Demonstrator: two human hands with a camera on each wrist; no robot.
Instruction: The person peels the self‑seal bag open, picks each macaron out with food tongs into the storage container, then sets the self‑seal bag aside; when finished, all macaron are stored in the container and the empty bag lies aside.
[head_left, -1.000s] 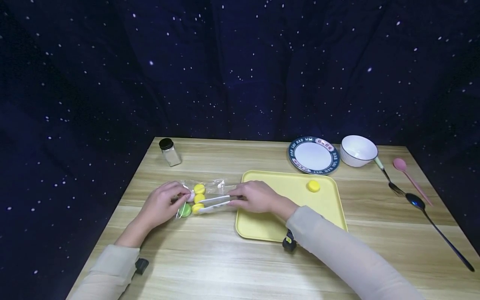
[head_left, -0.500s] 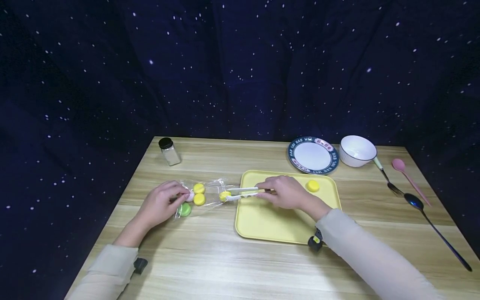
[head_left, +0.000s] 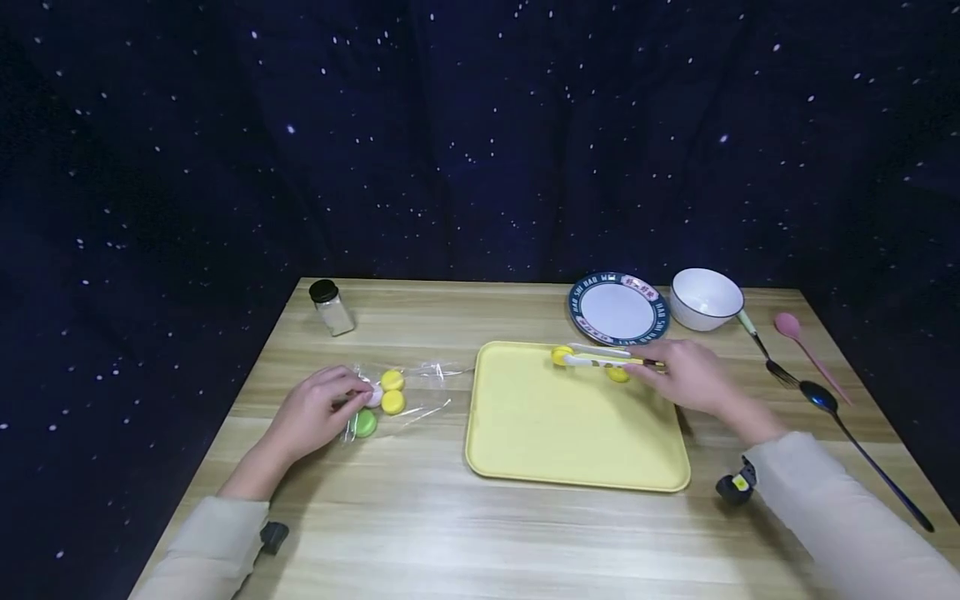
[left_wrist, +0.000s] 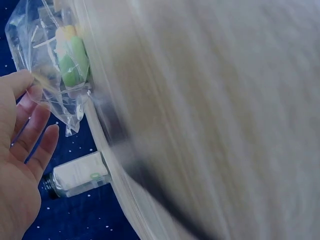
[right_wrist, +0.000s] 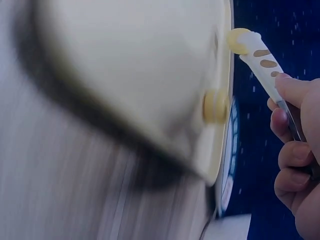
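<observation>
My left hand [head_left: 315,412] pinches the edge of a clear plastic bag [left_wrist: 47,55] between thumb and index finger; the other fingers are loose. In the bag lie a green macaron [head_left: 364,422], two yellow macarons [head_left: 393,402] and a pale lilac one [head_left: 372,396], partly hidden by fingertips. With my right hand [head_left: 686,375] I grip a pair of white-tipped tongs [right_wrist: 265,65], which hold a yellow macaron [head_left: 562,356] above the far side of the yellow tray [head_left: 555,442]. Another yellow macaron [right_wrist: 216,106] sits on the tray, partly behind the tongs in the head view.
Behind the tray is a blue-rimmed plate [head_left: 617,310], with a white bowl [head_left: 705,300] to its right. A fork [head_left: 780,372], a pink spoon [head_left: 813,354] and a dark long-handled spoon [head_left: 862,450] lie at the right. A black-capped jar [head_left: 332,308] stands back left.
My right hand has drawn the tongs and a yellow macaron out of the bag and carried them right, over the tray. The left hand stays on the bag. The head view has shifted slightly.
</observation>
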